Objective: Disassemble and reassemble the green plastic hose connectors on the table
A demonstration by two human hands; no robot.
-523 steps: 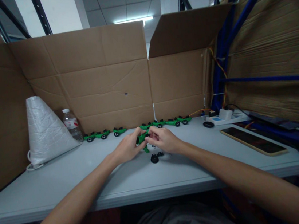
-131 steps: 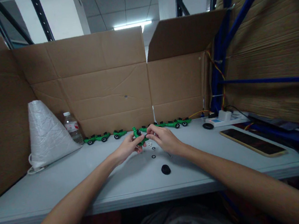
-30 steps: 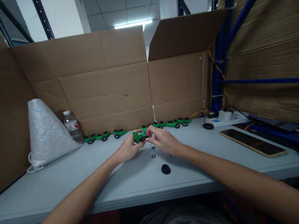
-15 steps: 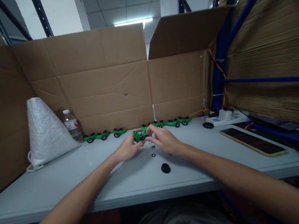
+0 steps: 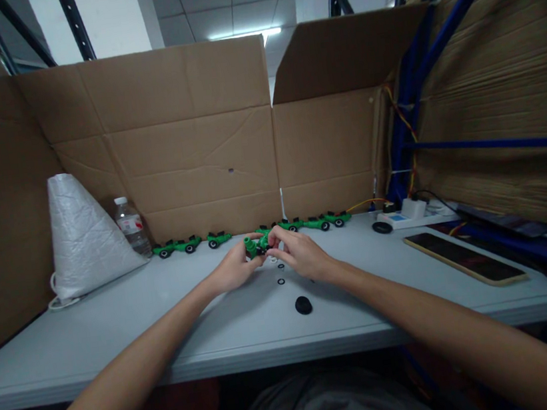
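Observation:
Above the middle of the white table, both hands are closed around a small green toy car (image 5: 253, 246) with black parts. My left hand (image 5: 234, 268) grips its left end, while the fingers of my right hand (image 5: 300, 252) pinch its right end; whether they also hold a small part is hidden. Below the hands lie a few little rings, among them a dark ring (image 5: 281, 282). A round black piece (image 5: 303, 305) rests nearer the table's front edge. Behind the hands, several green toy cars (image 5: 317, 224) with black wheels stand in a row.
A silvery bag (image 5: 82, 244) and a water bottle (image 5: 131, 225) stand at the back left. To the right are a phone (image 5: 464, 258), a black disc (image 5: 382, 227) and a white power strip (image 5: 420, 214). Cardboard walls (image 5: 194, 141) enclose the table (image 5: 121, 346).
The view has tilted slightly. Both hands keep their hold on the toy car, with hardly any movement of the fingers.

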